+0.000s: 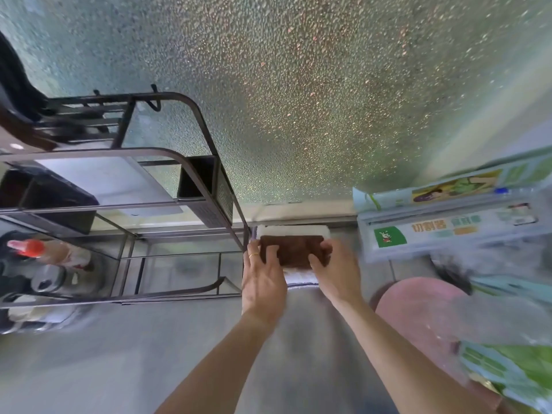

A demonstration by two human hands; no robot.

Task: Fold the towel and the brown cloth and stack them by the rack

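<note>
A folded brown cloth (pixel 294 249) lies on top of a folded white towel (pixel 295 230), right beside the dark metal rack (pixel 206 130) and against the frosted window. My left hand (pixel 261 276), with a ring on one finger, rests its fingers on the cloth's left edge. My right hand (pixel 337 270) presses its fingers on the cloth's right edge. The towel's near end (pixel 300 277) shows white between my two hands.
The rack holds a black container (pixel 198 177) and trays; a red-capped bottle (pixel 30 248) and a pot stand at its left. Cling-film boxes (pixel 448 231) lie at the right, with a pink item (pixel 424 318) and green packaging (pixel 513 372) nearer. Grey counter (pixel 119 369) spreads below.
</note>
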